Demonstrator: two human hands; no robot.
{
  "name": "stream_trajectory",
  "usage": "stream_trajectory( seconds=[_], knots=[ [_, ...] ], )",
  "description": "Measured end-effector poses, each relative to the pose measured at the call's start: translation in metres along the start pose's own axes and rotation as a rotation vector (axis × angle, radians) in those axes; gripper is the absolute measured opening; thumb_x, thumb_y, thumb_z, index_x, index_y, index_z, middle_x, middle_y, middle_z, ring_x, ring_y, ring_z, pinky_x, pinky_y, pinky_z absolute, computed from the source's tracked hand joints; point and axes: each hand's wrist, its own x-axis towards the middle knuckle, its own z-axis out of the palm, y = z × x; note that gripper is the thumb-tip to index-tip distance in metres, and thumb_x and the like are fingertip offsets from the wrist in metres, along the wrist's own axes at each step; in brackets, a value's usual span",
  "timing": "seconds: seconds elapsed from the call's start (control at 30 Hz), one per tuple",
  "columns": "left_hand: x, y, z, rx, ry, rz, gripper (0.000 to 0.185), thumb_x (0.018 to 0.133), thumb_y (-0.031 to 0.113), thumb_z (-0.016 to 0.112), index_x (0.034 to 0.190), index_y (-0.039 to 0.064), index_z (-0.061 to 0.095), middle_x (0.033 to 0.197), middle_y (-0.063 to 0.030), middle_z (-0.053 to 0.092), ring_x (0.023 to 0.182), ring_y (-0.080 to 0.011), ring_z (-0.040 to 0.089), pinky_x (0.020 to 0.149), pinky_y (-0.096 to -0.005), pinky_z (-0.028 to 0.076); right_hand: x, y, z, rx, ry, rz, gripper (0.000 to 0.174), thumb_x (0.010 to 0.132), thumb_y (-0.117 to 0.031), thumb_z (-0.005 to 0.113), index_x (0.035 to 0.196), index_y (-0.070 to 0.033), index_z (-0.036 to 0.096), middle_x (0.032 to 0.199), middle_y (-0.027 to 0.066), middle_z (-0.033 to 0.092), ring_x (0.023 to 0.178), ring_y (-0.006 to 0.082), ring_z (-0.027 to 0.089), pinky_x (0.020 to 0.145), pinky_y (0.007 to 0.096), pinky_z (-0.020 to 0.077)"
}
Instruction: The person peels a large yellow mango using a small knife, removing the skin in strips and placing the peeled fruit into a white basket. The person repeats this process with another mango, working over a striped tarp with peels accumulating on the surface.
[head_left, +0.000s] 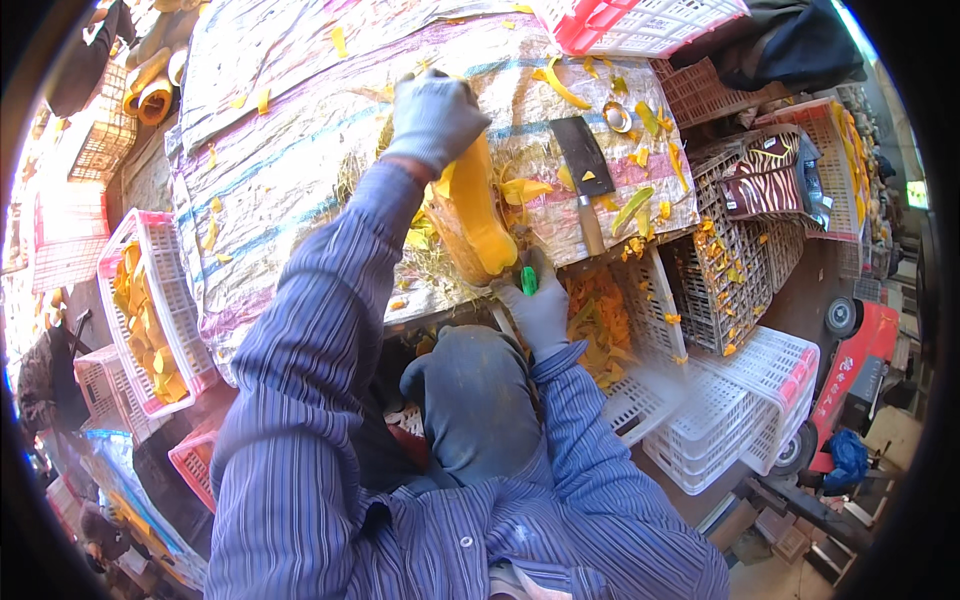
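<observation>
A long squash (478, 202), partly peeled to yellow-orange flesh, lies on a table covered with woven plastic sheeting (262, 187). My left hand (439, 120), in a grey-white knit glove, grips its far end. At the near end my right hand (534, 300), gloved too, is closed on a green-handled tool (529, 280); its blade is hidden, so its kind cannot be told. To the right of the squash lies a cleaver (583, 161) with a wooden handle pointing towards me. Yellow and green peelings (525, 191) are scattered around it.
A pink-and-white crate (637, 26) stands at the table's far right. Peelings fill a container (592, 322) below the near edge. White crates (712, 420) are stacked at lower right, and a crate of squash pieces (146, 322) stands left. A person in dark clothing (780, 45) is at upper right.
</observation>
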Motion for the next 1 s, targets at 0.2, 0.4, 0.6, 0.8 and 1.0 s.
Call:
stream_trajectory(
  seconds=[0.2,0.4,0.6,0.8,1.0],
  knots=[
    [0.051,-0.007,0.013,0.079,0.054,-0.256,0.073,0.091,0.062,0.067,0.143,0.011,0.068,0.141,-0.0158,0.071,0.127,-0.035,0.069,0.108,-0.0511,0.052,0.001,-0.003,0.007,-0.092,0.041,-0.133,0.083,0.084,-0.03,0.094,0.147,0.009,0.055,0.119,0.0187,0.077,0.104,0.0275,0.077,0.087,0.0371,0.0605],
    [0.086,-0.063,0.043,-0.334,-0.137,-0.314,0.054,0.093,0.041,0.07,0.13,0.001,0.074,0.11,-0.0213,0.079,0.099,-0.0279,0.077,0.087,-0.0369,0.059,-0.012,-0.021,0.014,0.6,-0.193,0.322,0.049,0.097,-0.039,0.083,0.124,-0.002,0.066,0.079,0.0023,0.068,0.05,0.0071,0.053,0.045,0.0231,0.0393],
    [0.073,-0.059,0.037,-0.566,-0.047,-0.309,0.048,0.097,0.043,0.07,0.121,0.002,0.079,0.104,-0.016,0.08,0.091,-0.0233,0.076,0.085,-0.0365,0.059,0.001,-0.024,0.025,0.771,-0.213,0.443,0.038,0.097,-0.041,0.082,0.108,-0.008,0.065,0.071,0.0006,0.065,0.045,0.0059,0.046,0.042,0.0221,0.0334],
    [0.07,-0.075,0.041,-0.978,-0.017,-0.13,0.043,0.107,0.03,0.062,0.142,0.005,0.066,0.135,-0.0101,0.072,0.121,-0.0225,0.067,0.11,-0.0327,0.049,0.002,-0.027,0.033,0.671,0.022,0.135,0.041,0.088,-0.007,0.084,0.125,0.001,0.066,0.095,0.0051,0.071,0.076,0.0078,0.066,0.059,0.023,0.0502],
    [0.053,-0.074,0.019,-1.077,0.006,-0.12,0.056,0.104,0.031,0.063,0.152,0.003,0.057,0.143,-0.0198,0.069,0.132,-0.0338,0.066,0.119,-0.0368,0.046,-0.003,-0.055,0.019,0.061,0.128,0.013,0.076,0.076,-0.021,0.096,0.139,0.005,0.061,0.115,0.0179,0.078,0.104,0.0297,0.076,0.093,0.0391,0.0582]
  ],
)
